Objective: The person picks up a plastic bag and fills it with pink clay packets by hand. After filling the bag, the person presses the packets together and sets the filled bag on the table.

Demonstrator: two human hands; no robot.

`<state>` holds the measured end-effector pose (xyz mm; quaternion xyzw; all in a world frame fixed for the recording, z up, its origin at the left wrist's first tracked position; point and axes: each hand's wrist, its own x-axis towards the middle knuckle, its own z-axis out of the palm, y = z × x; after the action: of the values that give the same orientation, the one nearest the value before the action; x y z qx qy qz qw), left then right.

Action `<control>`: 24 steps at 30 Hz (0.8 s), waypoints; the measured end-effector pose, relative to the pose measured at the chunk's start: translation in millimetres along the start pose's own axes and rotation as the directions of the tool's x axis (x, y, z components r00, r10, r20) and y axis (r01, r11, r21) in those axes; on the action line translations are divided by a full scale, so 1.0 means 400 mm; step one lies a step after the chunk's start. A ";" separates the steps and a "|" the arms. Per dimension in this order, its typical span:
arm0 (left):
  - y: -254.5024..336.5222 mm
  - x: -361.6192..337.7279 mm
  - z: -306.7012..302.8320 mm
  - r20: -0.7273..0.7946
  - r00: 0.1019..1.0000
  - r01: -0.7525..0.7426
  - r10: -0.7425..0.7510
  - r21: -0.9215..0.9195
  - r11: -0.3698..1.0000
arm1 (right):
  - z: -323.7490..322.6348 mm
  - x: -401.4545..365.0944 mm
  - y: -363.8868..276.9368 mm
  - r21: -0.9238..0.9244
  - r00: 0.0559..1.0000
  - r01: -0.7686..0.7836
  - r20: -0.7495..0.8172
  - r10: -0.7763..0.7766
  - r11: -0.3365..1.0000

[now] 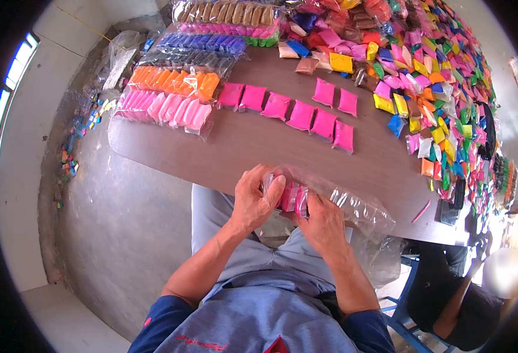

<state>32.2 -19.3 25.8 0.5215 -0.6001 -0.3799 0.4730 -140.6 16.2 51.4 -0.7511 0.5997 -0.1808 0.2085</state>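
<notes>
My left hand (252, 197) is closed on the mouth side of a clear plastic bag (353, 203), its thumb bent over the film. Several bright pink packets (294, 199) are bunched together at the bag, between my two hands. Against their right side presses my right hand (324, 222), fingers curled around them and the bag; its fingertips are partly hidden. The loose end of the bag trails right over the table edge. Beyond my hands, a slanting row of matching pink packets (301, 115) lies flat on the brown table (259, 150), with two more packets (324, 92) behind it.
Filled clear bags of light pink (165, 107), orange (173, 82), black and blue packets line the table's left side. A large heap of mixed coloured packets (412, 76) covers the right. A pink stick (421, 212) lies near the front edge. Another person (459, 300) sits at right.
</notes>
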 end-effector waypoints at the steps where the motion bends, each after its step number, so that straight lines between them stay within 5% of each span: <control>1: 0.001 0.000 0.000 0.000 1.000 -0.002 0.002 0.006 1.000 | 0.003 0.000 0.004 -0.012 1.000 0.004 0.007 -0.004 1.000; 10: -0.010 -0.003 -0.005 0.038 0.999 0.032 -0.032 -0.009 0.999 | -0.073 -0.036 -0.029 -0.098 1.000 0.008 -0.013 -0.009 0.995; 19: -0.004 -0.004 -0.003 0.035 0.999 0.037 -0.035 -0.051 0.998 | -0.319 -0.129 -0.081 0.438 0.916 0.205 0.229 -0.329 0.875; 22: 0.002 -0.002 -0.006 0.034 0.999 0.016 -0.015 -0.040 0.999 | -0.391 -0.113 -0.059 0.166 0.929 0.331 -0.228 -0.290 0.929; 24: -0.002 0.000 -0.006 0.039 0.999 0.002 -0.001 -0.024 1.000 | -0.409 -0.021 -0.022 0.108 0.962 0.150 -0.246 -0.120 0.983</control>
<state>34.8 -19.2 25.7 0.5086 -0.6043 -0.3975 0.4671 -220.3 10.2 194.4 -0.7485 0.5551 -0.3209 0.1692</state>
